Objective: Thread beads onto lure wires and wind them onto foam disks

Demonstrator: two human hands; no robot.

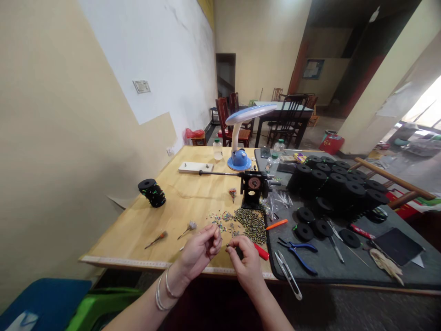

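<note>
Judged unfinished: small dark piece clamped between fingers of right hand, above near edge of surface. Fingertips of left hand together; cannot tell whether gripping anything. Remaining loose beyond: heap of striped pieces. Grouped at right: black spools; share done, cannot tell. Piece too small and covered for reading direction or long axis.

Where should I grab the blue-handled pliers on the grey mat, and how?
I'd take the blue-handled pliers around both long, curved handles, coming from the right, near side: they splay toward that side, while the dark jaws point left and away. The silver metal snips crowd the near left.
</note>
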